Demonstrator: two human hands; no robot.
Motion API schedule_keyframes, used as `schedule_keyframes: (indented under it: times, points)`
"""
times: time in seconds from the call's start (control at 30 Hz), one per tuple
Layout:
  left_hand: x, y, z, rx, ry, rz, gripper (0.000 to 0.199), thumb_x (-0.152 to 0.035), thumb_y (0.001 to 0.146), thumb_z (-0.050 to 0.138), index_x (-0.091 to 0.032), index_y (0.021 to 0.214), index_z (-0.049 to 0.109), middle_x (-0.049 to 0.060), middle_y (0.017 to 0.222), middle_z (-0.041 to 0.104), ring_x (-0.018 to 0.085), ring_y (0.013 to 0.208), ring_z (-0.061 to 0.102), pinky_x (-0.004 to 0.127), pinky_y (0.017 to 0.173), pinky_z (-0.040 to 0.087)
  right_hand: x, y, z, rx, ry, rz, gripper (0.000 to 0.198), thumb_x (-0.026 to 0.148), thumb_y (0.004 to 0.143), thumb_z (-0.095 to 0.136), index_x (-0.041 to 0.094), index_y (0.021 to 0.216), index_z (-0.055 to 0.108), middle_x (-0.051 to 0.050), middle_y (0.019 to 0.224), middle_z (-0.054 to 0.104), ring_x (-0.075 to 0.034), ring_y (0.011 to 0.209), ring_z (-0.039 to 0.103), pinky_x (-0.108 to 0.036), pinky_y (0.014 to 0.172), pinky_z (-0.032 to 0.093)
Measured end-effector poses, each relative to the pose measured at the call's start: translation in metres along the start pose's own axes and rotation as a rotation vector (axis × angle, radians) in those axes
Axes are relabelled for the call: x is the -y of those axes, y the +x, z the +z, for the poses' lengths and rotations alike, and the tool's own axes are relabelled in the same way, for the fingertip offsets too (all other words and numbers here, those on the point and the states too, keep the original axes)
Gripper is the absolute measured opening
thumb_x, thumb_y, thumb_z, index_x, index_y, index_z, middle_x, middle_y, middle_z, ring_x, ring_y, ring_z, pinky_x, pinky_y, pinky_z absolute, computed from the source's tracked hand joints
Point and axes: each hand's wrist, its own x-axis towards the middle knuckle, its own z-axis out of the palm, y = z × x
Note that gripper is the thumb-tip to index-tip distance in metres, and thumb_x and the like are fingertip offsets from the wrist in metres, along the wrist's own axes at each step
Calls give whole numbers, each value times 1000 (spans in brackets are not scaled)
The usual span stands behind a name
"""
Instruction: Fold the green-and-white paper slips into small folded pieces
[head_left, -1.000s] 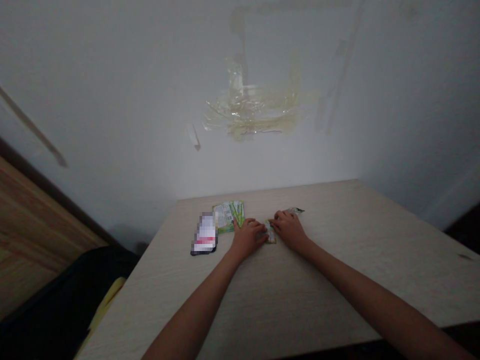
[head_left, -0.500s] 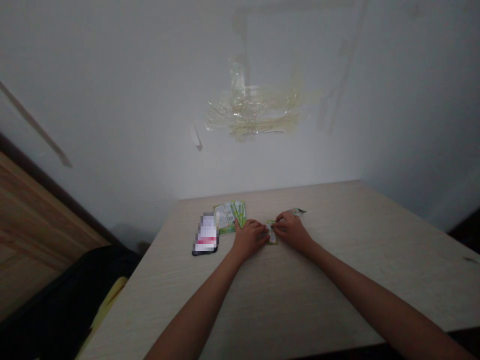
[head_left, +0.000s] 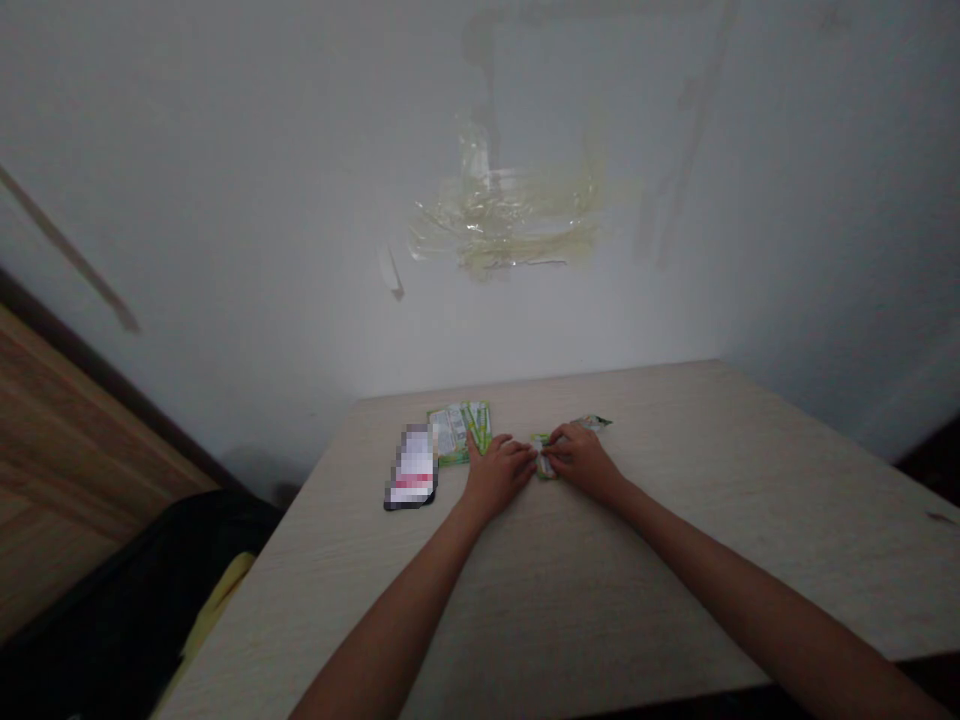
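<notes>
A small green-and-white printed piece (head_left: 543, 467), paper or a packet, lies flat on the table between my hands. My left hand (head_left: 499, 474) rests palm down at its left side, fingertips at its edge. Its thumb is spread away toward a stack of green-and-white printed pieces (head_left: 450, 432). From the right, my right hand (head_left: 587, 463) has its bent fingers closed on the small piece, covering part of it. Behind that hand a shiny, crumpled-looking green-and-white wrapper (head_left: 595, 423) pokes out, partly hidden.
A phone (head_left: 412, 470) with a blurred-out screen lies left of the stack. The pale wooden table (head_left: 720, 470) meets a wall (head_left: 285, 200) with peeling clear tape (head_left: 510, 220). Beyond the left edge are a black item (head_left: 150, 570) and yellow cloth (head_left: 217, 600).
The small printed piece has shifted slightly away from me and turned a little between my fingers. Both hands stay nearly where they were.
</notes>
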Motion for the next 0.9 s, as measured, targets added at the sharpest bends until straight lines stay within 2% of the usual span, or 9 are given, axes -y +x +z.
schedule_keyframes:
  times: [0.3, 0.5, 0.9]
  points:
    - [-4, 2, -5, 7, -16, 1, 23, -37, 92, 52, -37, 112, 65, 0, 113, 70, 24, 118, 51, 70, 109, -6, 6, -2, -9, 30, 4, -79, 11, 21, 80, 69, 23, 88, 76, -5, 92, 66, -22, 97, 55, -38, 89, 40]
    - [-6, 5, -6, 17, -25, -17, 24, -41, 93, 48, -34, 107, 67, 1, 105, 70, 22, 112, 53, 65, 112, 2, 6, -3, -9, 46, -9, -100, 9, 24, 82, 68, 24, 86, 76, -5, 91, 65, -21, 95, 55, -38, 87, 40]
    - [-7, 5, -7, 26, -1, -29, 22, -37, 93, 51, -33, 107, 67, 1, 105, 70, 22, 112, 54, 63, 112, 6, 10, -6, -13, 56, 12, -167, 7, 24, 81, 68, 24, 81, 75, -4, 86, 67, -20, 93, 56, -39, 90, 38]
